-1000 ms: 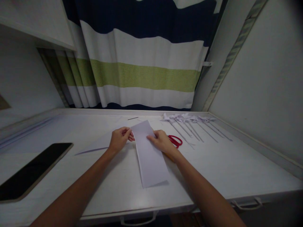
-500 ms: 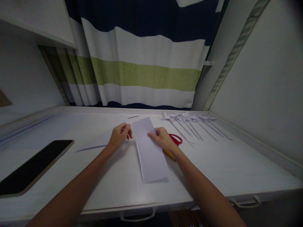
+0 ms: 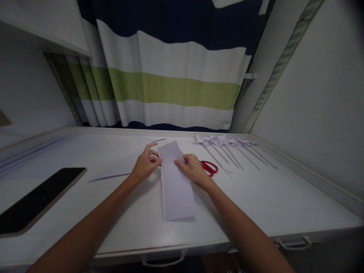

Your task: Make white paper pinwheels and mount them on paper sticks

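A folded sheet of white paper (image 3: 176, 189) is held upright in front of me, its lower end angled toward the table's front. My right hand (image 3: 193, 167) grips its right edge, thumb across the near face and the other fingers behind. At the upper left edge, the thumb and some fingers of my left hand (image 3: 145, 162) pinch the paper, while the index finger sticks out. Beyond my right wrist lie scissors with red handles (image 3: 210, 168), partly hidden by my hand. Another folded white sheet (image 3: 118, 168) lies behind my left hand.
Several paper flowers (image 3: 220, 141) with thin paper stems lie at the back right. A dark phone or tablet (image 3: 40, 201) rests at the left. A thin dark stick (image 3: 159, 140) lies near the back edge, below a striped curtain (image 3: 176, 89). More white sheets (image 3: 31, 153) are at far left.
My left hand has come to the paper's left edge and now touches it. The paper has turned more upright, its lower end shifting left. The yellow object under my right wrist is now hidden.
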Demonstrator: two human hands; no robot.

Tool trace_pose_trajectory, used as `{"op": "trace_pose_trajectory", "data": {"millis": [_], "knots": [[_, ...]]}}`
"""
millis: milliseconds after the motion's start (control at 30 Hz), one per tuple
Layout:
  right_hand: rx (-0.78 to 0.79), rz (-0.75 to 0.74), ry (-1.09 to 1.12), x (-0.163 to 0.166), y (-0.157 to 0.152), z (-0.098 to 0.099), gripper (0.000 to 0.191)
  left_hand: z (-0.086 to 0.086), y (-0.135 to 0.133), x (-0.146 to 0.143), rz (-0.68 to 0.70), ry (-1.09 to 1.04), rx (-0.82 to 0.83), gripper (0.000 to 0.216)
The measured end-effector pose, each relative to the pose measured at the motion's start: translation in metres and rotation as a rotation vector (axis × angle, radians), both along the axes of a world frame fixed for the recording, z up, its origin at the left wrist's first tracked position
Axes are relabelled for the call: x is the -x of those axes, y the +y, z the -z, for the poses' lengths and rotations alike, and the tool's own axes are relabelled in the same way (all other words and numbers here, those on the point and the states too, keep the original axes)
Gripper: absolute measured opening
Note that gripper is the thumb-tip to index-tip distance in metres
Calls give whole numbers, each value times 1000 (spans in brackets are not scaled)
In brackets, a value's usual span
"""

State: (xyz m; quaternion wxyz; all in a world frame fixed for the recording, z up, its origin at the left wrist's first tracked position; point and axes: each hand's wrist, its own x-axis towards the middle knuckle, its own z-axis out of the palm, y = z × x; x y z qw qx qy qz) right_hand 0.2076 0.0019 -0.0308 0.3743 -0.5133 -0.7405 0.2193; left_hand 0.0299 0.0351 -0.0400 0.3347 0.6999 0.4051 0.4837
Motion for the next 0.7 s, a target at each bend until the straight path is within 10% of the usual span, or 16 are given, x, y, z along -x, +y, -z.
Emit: {"op": "trace_pose_trajectory", "data": {"millis": [700], "knots": [[162, -81, 110, -2, -2, -3, 26, 0, 2, 6, -189, 202, -310, 15]]}}
